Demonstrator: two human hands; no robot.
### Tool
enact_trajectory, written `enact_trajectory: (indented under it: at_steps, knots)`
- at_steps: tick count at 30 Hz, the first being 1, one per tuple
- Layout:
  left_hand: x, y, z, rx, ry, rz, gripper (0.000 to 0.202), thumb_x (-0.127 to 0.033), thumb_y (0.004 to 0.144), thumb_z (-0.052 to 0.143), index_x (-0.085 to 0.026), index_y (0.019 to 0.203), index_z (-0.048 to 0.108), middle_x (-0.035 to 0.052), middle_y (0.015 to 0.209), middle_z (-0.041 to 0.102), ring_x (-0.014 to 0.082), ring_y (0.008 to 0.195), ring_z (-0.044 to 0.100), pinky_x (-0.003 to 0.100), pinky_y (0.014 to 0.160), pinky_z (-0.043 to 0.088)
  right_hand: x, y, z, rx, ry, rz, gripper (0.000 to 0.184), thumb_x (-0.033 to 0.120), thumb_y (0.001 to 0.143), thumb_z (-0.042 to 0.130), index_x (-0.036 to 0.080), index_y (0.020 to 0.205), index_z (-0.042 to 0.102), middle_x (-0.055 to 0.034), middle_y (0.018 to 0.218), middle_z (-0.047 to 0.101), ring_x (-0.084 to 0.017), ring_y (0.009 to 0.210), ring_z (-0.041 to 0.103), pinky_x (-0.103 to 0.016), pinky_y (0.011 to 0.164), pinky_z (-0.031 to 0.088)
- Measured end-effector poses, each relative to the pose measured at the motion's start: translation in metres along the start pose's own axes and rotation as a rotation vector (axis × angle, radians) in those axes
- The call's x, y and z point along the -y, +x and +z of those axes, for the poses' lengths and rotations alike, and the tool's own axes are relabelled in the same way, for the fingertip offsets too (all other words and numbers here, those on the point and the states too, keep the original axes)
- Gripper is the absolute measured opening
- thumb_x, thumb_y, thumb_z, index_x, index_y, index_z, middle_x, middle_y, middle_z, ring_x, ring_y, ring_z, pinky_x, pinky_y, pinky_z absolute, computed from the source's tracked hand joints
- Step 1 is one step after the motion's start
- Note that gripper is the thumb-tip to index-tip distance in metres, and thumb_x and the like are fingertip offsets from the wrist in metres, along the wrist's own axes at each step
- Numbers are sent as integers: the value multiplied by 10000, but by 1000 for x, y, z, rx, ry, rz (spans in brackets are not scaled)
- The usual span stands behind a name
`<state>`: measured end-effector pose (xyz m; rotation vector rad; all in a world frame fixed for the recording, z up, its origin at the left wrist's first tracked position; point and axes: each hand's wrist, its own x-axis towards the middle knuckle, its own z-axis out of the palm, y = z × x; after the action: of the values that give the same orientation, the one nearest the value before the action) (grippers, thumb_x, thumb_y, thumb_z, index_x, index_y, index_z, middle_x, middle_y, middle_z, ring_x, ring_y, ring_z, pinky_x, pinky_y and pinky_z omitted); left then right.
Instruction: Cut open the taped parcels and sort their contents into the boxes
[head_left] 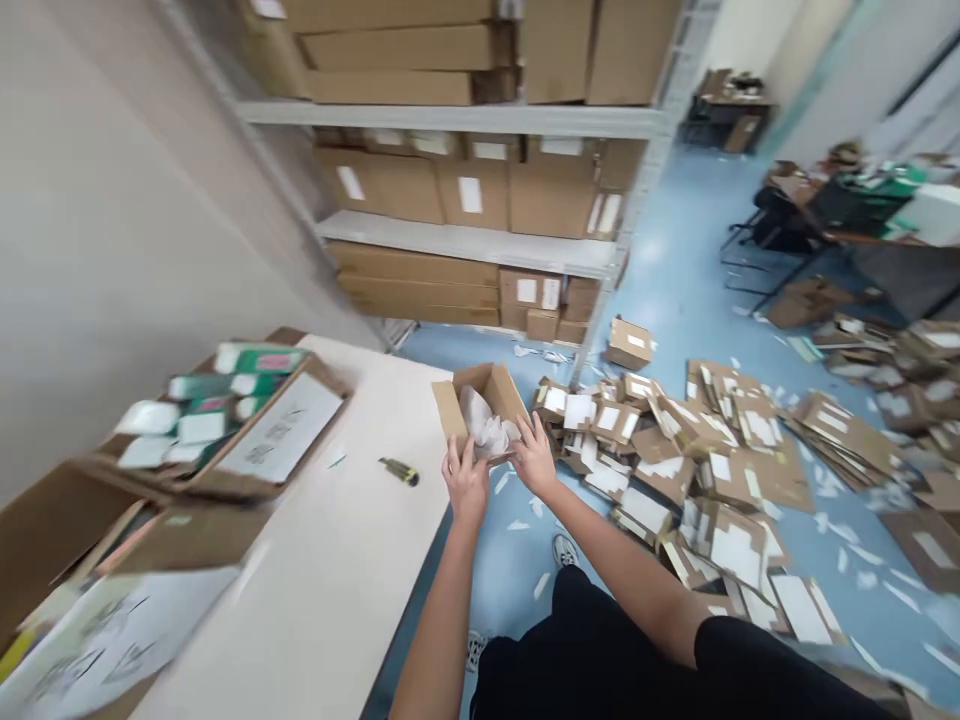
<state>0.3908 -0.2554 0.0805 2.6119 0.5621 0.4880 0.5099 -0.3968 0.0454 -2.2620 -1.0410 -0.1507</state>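
My dark sleeve (739,650) and bare forearms (442,620) are nearest, stretching forward. The fingers of my left hand (466,488) and right hand (535,460) grip the near side of an open cardboard box (511,395) at the far right corner of the white desk (352,570); whether it rests there, I cannot tell. Crumpled pale wrapping (486,428) lies inside. A yellow-and-black cutter (399,471) lies near the desk's right edge.

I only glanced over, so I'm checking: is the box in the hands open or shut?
Open: a flap of the box sticks out sideways, and crumpled whitish wrapping shows inside.
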Motion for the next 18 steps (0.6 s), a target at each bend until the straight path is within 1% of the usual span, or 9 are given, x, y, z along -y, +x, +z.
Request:
enact_trajectory:
  at_steps: [2,4,7,10,13,16,18]
  knots:
    - [-51,35,41,36,32,115,216,-238,943,631,-297,1058,805,35,1595,529,379,1614,163,610,1245,254,-61,-5,-35,-89,-57,73,245,107,839,710,189,1063,766,-106,1695,347,-371,1625,8,-640,1231,290]
    - [-103,64,79,76,57,233,182,-257,933,651,-291,1016,811,36,1588,539,382,1601,213,592,1227,307,-115,-16,-73,-182,-146,134,189,106,851,697,187,1011,759,-112,1672,389,-367,1625,11,-636,1226,304]
    - [-178,94,130,137,68,389,154,-286,924,675,-294,994,812,32,1592,535,383,1589,250,574,1209,354,-180,-39,-130,-292,-292,230,133,122,876,682,201,958,751,-100,1655,420,-372,1623,6,-654,1215,307]
    - [-248,115,171,202,40,538,174,-303,935,663,-287,1029,808,34,1599,526,387,1593,232,588,1214,352,-227,-63,-180,-370,-391,362,150,130,889,664,219,966,757,-78,1670,399,-371,1623,-7,-677,1216,280]
    - [-313,131,205,287,-16,668,187,-269,937,646,-277,1031,807,50,1594,527,369,1601,214,592,1236,332,-264,-83,-222,-421,-456,475,188,119,896,631,221,977,765,-63,1682,382,-364,1624,-16,-681,1223,260]
    - [-370,140,230,392,-53,746,249,-185,897,661,-282,1082,797,66,1614,497,351,1611,188,609,1249,316,-300,-101,-261,-450,-544,572,240,94,900,583,219,985,769,-57,1680,389,-366,1623,-21,-696,1225,235]
    - [-399,140,240,452,-69,777,349,-164,877,672,-272,1198,761,82,1648,446,362,1614,168,636,1248,304,-322,-113,-284,-457,-593,637,321,57,878,554,227,1042,771,-58,1675,397,-368,1623,-4,-706,1224,225]
